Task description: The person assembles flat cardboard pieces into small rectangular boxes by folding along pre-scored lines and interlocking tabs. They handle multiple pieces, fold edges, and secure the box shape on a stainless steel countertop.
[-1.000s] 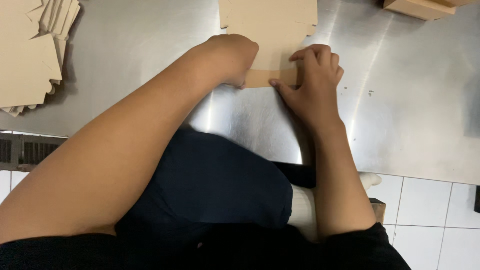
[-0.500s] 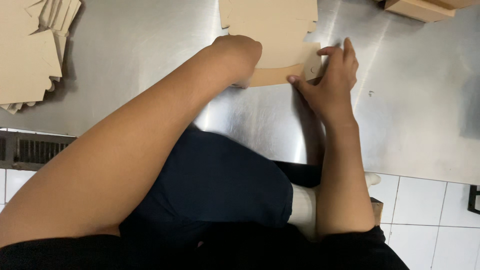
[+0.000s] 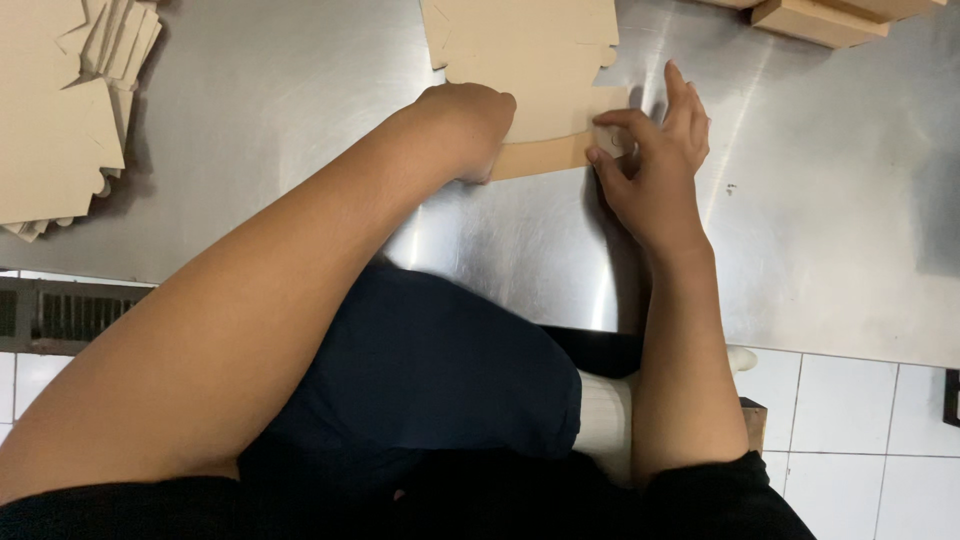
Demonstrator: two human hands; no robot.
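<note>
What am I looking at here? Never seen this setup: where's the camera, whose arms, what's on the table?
There is no machine: a person works with two bare hands, and the single camera sits on that person's head, looking down. So both arms reach up into the picture from the bottom edge, over the person's dark-clothed lap and a white tiled floor.

The surface is a shiny metal table. On it lies a flat tan cardboard blank. The left hand presses down on its near edge as a fist. The right hand pinches a small flap at the blank's near right corner between thumb and forefinger.

At far left is a loose stack of similar cardboard blanks. At the top right edge sit folded cardboard boxes, partly cut off.
</note>
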